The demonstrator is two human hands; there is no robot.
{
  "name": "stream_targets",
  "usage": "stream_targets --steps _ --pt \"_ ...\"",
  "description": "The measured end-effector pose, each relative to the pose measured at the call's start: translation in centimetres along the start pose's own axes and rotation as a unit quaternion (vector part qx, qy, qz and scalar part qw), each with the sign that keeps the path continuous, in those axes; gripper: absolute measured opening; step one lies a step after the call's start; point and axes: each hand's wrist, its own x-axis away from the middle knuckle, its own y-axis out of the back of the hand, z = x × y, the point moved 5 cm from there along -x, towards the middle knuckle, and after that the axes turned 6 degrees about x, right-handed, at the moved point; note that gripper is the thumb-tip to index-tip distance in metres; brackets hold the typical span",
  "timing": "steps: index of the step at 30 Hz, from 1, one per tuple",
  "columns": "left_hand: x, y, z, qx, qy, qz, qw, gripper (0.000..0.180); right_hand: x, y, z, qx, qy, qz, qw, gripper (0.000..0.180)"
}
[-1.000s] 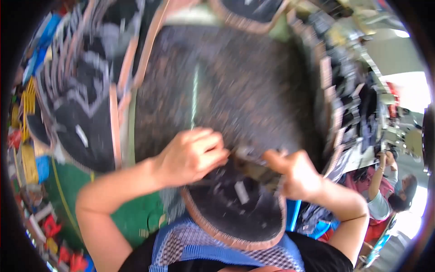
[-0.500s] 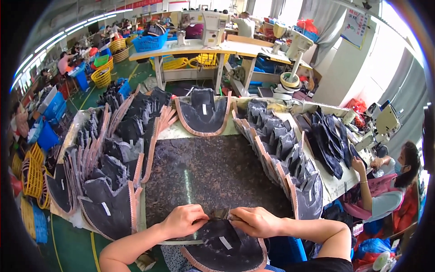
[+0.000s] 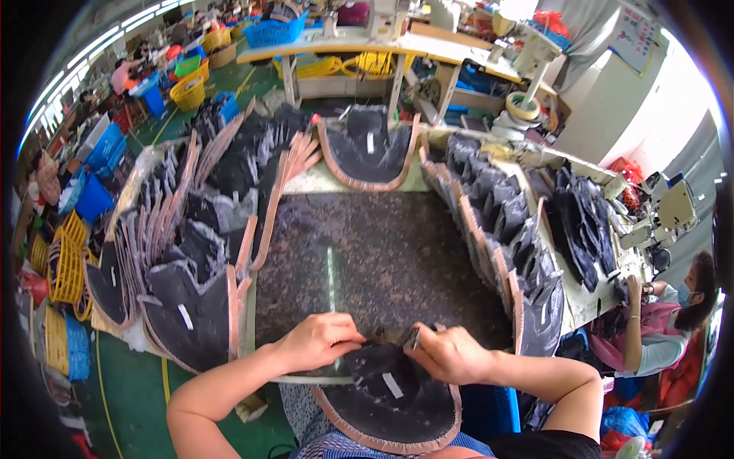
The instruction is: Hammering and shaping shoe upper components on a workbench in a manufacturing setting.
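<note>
A black U-shaped shoe upper (image 3: 390, 413) with a tan notched rim and a small white label hangs over the near edge of the dark speckled work slab (image 3: 375, 252), against my lap. My left hand (image 3: 319, 340) is closed, its thumb and fingers pinching the upper's far left corner. At the far right corner, my right hand (image 3: 449, 353) is closed on the same upper. A small shiny sliver shows by the right fingertips; whether it is a tool or part of the upper, I cannot tell.
Stacked uppers line the left (image 3: 191, 306) and right (image 3: 489, 222) of the slab. One more upper (image 3: 368, 153) lies flat at its far edge. A co-worker (image 3: 657, 321) sits at the right beside dark pieces (image 3: 577, 222). A blue bin (image 3: 489, 413) stands by my right arm.
The view has tipped downward, so the bench appears higher. My right hand has turned and lifted slightly at the upper's corner; both hands still grip it. The co-worker's raised hand has lowered.
</note>
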Motion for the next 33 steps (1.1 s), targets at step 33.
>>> stream_targets --steps 33 --pt "3.1 -0.5 -0.3 -0.163 -0.123 -0.114 0.972 0.018 -4.9 -0.7 -1.0 -0.073 0.045 0.172 0.981 0.015"
